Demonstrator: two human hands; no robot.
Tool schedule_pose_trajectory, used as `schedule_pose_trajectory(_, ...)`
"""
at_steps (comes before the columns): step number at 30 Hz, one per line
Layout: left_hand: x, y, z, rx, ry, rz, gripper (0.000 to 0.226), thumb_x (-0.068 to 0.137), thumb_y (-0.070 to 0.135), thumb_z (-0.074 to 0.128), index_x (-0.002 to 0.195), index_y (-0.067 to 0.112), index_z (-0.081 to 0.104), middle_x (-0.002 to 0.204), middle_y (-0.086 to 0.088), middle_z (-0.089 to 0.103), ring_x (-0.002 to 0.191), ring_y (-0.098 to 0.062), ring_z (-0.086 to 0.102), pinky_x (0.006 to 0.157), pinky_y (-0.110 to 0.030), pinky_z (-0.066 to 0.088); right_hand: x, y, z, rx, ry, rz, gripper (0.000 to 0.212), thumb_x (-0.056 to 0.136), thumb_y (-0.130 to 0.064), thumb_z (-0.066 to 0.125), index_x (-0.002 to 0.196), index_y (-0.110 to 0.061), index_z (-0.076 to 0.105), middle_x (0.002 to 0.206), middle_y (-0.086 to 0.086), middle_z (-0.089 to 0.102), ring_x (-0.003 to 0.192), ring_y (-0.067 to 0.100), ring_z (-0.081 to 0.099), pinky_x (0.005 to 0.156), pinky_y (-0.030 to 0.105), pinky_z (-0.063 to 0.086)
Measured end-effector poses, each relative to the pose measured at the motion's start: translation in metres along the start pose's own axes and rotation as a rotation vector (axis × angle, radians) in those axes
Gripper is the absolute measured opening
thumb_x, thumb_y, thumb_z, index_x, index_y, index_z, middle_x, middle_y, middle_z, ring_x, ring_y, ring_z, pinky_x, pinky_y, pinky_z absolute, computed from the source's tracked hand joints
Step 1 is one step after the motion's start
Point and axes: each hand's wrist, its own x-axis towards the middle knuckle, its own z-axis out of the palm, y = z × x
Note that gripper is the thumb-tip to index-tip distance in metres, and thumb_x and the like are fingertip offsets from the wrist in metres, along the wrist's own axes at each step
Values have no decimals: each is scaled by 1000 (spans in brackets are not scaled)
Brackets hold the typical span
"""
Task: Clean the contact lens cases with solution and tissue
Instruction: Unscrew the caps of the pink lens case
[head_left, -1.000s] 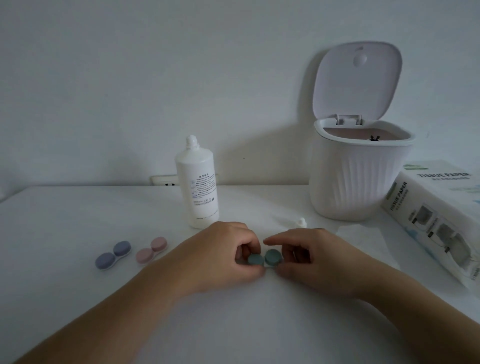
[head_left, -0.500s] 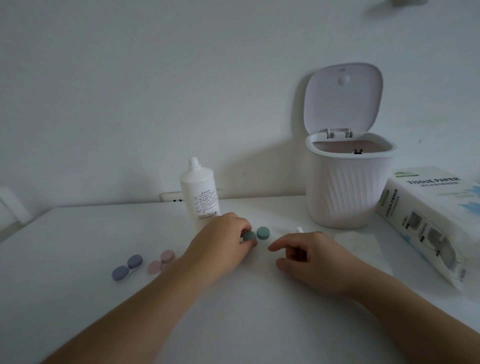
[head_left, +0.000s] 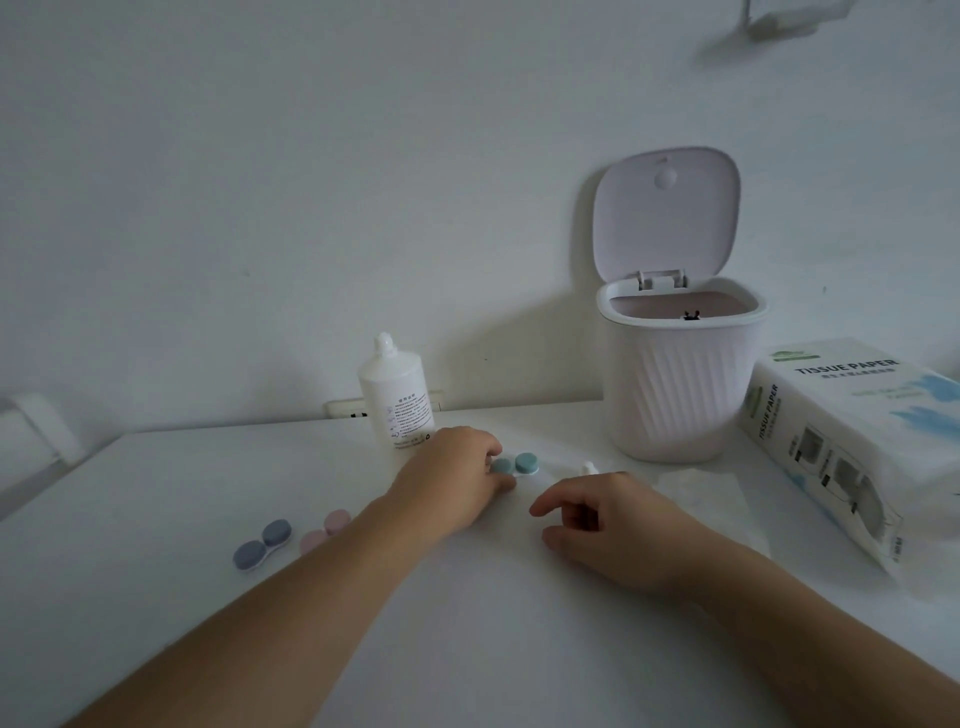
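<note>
- the left hand (head_left: 451, 470) is pinching the round-capped teal plastic lens case (head_left: 515, 464) at centre frame, on the white table (head_left: 156, 483).
- the right hand (head_left: 608, 514) is resting loosely curled, holding nothing, just right of it.

Left hand (head_left: 457, 475) reaches to mid-frame, fingertips curled downward; right hand (head_left: 608, 519) rests lower right of it, fingers loosely curled.

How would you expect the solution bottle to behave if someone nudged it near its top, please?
The solution bottle stands tall on a narrow base, so it would probably tip rather than slide. Its cap seems to lie apart on the table, so it might spill.
</note>
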Motion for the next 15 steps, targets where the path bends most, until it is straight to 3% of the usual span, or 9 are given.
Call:
schedule_pose_trajectory(1,-7,-3,-4,-27,14,4,17,90,42,71,97,30,62,108,2,69,97,-20,63,82,-34,52,0,-1,0,-1,-2,1,19,88,-32,67,105,-39,71,61,-29,54,58,-3,50,62,10,42)
schedule_pose_trajectory(4,-34,-23,-21,-62,29,-22,36,88,50,71,120,35,67,111,19,65,92,-4,59,82,-26,48,-1,-2,0,-8,-10,9,17,88,-32,67,103,-39,71,61,-29,54,58,-3,50,61,11,42)
schedule_pose_trajectory(7,-65,-50,-39,-14,4,-77,28,85,55,70,108,40,68,103,23,63,74,2,59,70,-21,44,-2,-5,0,-17,-21,19,14,87,-33,68,95,-45,68,62,-29,55,60,-4,51,62,10,41)
schedule_pose_trajectory(12,-104,-78,-53,53,33,-121,33,80,75,61,89,44,63,95,23,59,86,5,59,76,-23,50,-3,-8,-1,-43,-18,28,15,88,-36,68,99,-46,68,69,-16,57,64,-6,52,68,12,43)
schedule_pose_trajectory(15,-113,-83,-52,83,21,-107,29,80,69,61,86,41,62,92,22,55,84,5,57,73,-23,49,-4,-11,-2,-69,-21,23,15,88,-36,69,101,-43,69,73,-10,57,65,-6,51,67,12,43)
